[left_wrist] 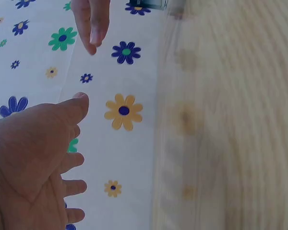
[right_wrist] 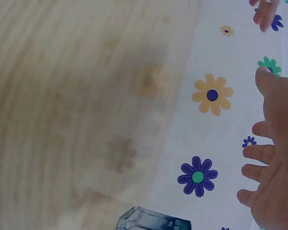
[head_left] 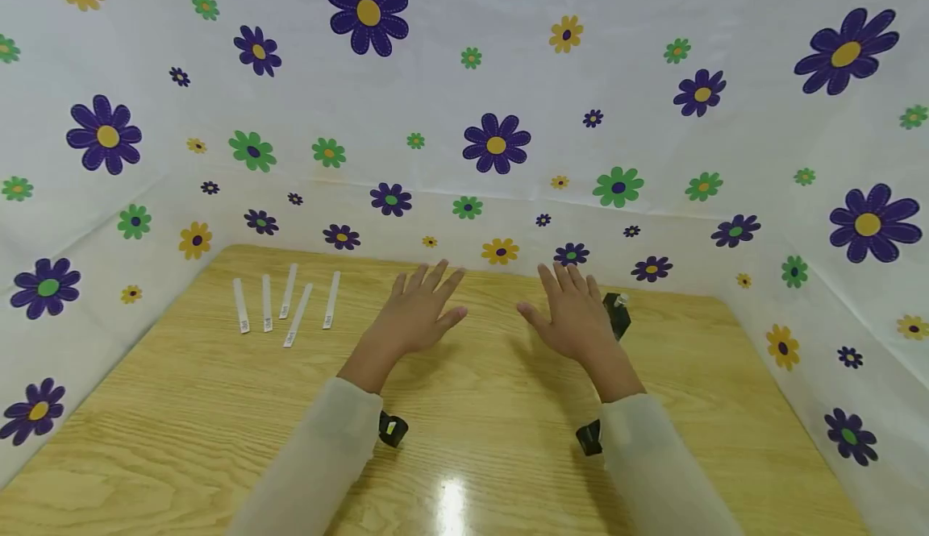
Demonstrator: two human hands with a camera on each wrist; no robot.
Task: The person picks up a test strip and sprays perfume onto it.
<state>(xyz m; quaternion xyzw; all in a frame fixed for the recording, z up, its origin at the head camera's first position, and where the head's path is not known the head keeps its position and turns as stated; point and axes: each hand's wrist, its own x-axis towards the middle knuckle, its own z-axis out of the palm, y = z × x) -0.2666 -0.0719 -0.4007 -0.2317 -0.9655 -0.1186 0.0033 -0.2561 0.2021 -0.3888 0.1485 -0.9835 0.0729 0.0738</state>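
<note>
My left hand (head_left: 414,314) is held over the wooden table with its fingers straight and thumb spread, holding nothing. Its palm and thumb (left_wrist: 33,148) show at the left of the left wrist view. On the other side of the middle, my right hand (head_left: 573,316) is likewise spread and bare. The right wrist view shows that hand (right_wrist: 281,143) along its right edge. Just beyond the right hand is a dark, glossy block-like object (head_left: 618,314) with a small pale knob, partly hidden by the hand. Several slim white strips (head_left: 266,302) with small print at one end lie left of the left hand.
The light wooden table (head_left: 464,391) runs back to a white cloth (head_left: 435,76) printed with flowers, which encloses the back and both sides. A black band-like mount (head_left: 393,429) sits at the left wrist, and another mount (head_left: 589,438) at the right.
</note>
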